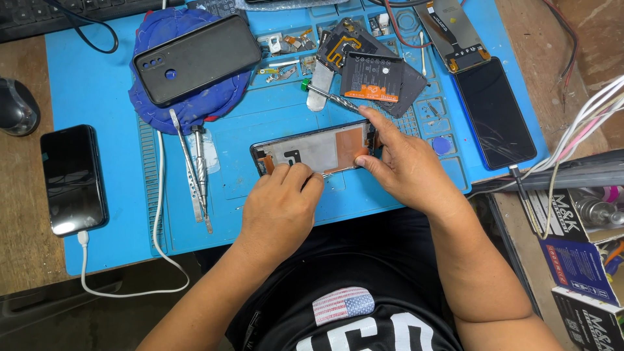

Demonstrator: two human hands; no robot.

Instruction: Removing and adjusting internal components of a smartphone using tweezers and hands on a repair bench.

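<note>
A: Centre of frame?
B: Opened phone frame (316, 151), back off, lying flat on blue work mat (97, 78). Pale inner plate showing, orange patch at its right end.

A: Left hand?
B: Left hand (281, 207) at lower edge of the frame, fingers curled, thumb and forefinger pinched shut on a thin metal tool tip; tool mostly hidden, kind unclear.

A: Right hand?
B: Right hand (406, 166) on the frame's right end. Forefinger stretched along the top right corner, thumb pressed on the lower right edge. Clamping the frame, not flat open.

A: Above the frame?
B: Black battery with orange label (372, 77) upper centre, resting on a dark inner cover (344, 40) with a gold flex. Metal pry tool (318, 88) beside it, green-tipped screwdriver (328, 96) crossing just under.

A: Upper left?
B: Black phone back cover (198, 58) lying on a blue round pad (156, 97). Tweezers (188, 166) and a second screwdriver (203, 172) below the pad, side by side.

A: Far left?
B: Black phone (73, 179) on the mat edge, white cable (130, 286) plugged in at its bottom, looping to lower left. Computer mouse (16, 107) on the wooden desk.

A: Right side?
B: Dark display panel (494, 110) with flex strip on top, upper right. Small boxes (578, 260) lower right, off the mat.
</note>
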